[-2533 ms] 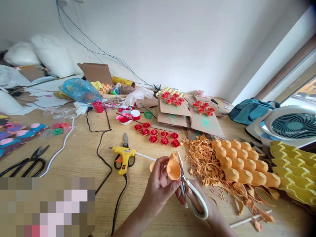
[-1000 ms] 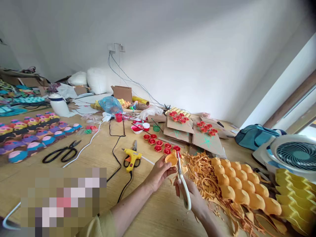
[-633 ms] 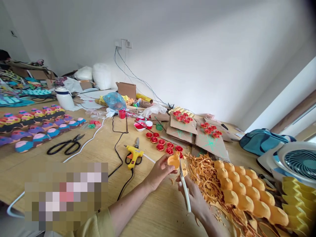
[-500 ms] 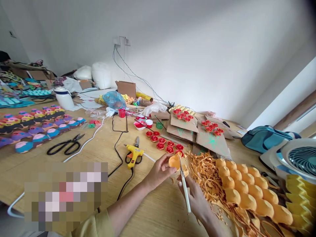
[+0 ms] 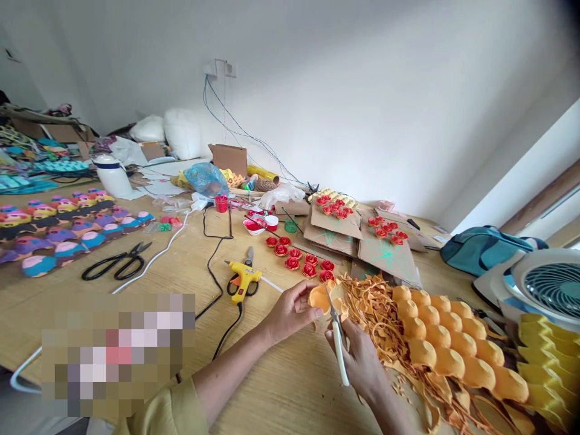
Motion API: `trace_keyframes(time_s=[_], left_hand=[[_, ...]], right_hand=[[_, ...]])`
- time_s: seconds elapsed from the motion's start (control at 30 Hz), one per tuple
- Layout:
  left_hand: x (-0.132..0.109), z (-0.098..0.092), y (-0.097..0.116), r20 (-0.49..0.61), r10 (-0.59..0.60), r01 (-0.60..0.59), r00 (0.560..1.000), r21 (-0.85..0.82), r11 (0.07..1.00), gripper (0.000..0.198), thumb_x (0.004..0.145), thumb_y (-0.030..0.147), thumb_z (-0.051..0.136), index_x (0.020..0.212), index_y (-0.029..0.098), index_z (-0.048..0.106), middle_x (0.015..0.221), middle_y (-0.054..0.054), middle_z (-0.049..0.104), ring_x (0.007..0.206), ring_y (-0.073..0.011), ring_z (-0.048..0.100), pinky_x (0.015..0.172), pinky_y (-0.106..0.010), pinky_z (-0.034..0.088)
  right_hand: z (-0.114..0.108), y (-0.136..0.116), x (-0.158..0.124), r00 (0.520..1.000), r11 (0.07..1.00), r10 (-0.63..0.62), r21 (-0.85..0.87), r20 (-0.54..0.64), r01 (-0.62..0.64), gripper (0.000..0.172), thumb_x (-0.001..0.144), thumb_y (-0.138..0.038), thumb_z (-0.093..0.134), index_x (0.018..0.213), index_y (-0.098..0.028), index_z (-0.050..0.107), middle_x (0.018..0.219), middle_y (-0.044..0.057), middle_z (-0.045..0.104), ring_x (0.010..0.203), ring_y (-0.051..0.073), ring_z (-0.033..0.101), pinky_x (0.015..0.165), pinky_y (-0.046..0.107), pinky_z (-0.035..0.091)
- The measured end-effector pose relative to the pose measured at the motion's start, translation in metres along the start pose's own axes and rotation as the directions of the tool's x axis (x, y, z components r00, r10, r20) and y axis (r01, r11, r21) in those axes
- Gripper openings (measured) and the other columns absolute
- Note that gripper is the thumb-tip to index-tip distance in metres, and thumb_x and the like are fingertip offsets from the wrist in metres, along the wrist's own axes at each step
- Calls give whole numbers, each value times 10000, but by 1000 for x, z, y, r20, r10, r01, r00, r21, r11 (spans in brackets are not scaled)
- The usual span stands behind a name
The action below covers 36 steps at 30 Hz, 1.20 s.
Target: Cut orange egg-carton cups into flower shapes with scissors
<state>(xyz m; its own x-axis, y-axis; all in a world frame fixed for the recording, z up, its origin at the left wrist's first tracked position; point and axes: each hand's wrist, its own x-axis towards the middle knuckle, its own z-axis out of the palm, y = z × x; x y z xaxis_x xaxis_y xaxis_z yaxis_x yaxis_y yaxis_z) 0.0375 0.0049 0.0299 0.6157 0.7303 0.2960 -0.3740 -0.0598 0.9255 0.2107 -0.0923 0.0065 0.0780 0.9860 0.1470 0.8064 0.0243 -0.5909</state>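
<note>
My left hand (image 5: 290,313) pinches a small orange egg-carton cup (image 5: 319,298) above the wooden table (image 5: 190,272). My right hand (image 5: 357,359) grips white-handled scissors (image 5: 338,341), blades pointing up at the cup's edge. Just right of the cup lies a heap of orange paper trimmings (image 5: 371,308) and an orange egg carton tray (image 5: 453,338) with its bumps up.
A yellow glue gun (image 5: 243,279) with a black cord lies left of my hands. Red paper roses (image 5: 299,260) sit behind, more on cardboard sheets (image 5: 385,254). Black scissors (image 5: 115,267) and coloured felt pieces (image 5: 58,226) lie far left. A fan (image 5: 544,287), yellow trays (image 5: 548,356) and a teal bag (image 5: 484,248) stand right.
The view has lifted and swung left, showing more of the room and table. My hands keep the cup and scissors, with the blades working round the cup's edge.
</note>
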Motion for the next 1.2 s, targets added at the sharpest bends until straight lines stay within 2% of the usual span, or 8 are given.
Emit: trace_keyframes(time_s=[0.33,0.53,0.7,0.9,1.2], left_hand=[[0,-1,5,-38,-61,61,997,-19,998,360,766,344,717,1040,142,601,947,-35,640,918,-174,596,811,-271,475],[1,-3,2,-57,-27,26,998,-19,999,380,747,343,736,1042,163,579,949,-23,631,903,-164,584,808,-263,461],[2,-4,4,-68,-29,28,997,-15,1000,350,742,320,740,1013,156,589,920,-23,634,882,-158,589,812,-259,452],[2,-3,6,-24,-14,14,1000,-15,1000,327,727,307,751,978,156,605,903,-23,635,861,-154,593,803,-257,451],[2,-3,9,-18,-46,45,999,-28,999,312,713,287,748,957,146,613,874,-14,625,826,-140,572,785,-248,445]], right_hand=[[1,5,-2,1000,999,4,44,-5,-3,402,930,-539,459,704,-207,476,648,-18,529,602,140,476,575,252,345],[0,9,-3,1000,999,2,40,-22,-1,416,909,-535,494,655,-215,416,590,-38,457,552,122,417,535,245,296],[1,11,-3,1000,999,-5,37,-5,5,356,913,-494,491,703,-207,487,630,-18,504,599,147,466,569,256,352],[-4,3,-1,999,999,-33,19,1,33,344,921,-503,460,770,-201,528,770,45,618,745,206,568,698,314,431],[-5,1,-2,998,998,-64,-20,-7,64,372,940,-514,433,771,-201,541,803,61,646,779,212,584,726,319,443]])
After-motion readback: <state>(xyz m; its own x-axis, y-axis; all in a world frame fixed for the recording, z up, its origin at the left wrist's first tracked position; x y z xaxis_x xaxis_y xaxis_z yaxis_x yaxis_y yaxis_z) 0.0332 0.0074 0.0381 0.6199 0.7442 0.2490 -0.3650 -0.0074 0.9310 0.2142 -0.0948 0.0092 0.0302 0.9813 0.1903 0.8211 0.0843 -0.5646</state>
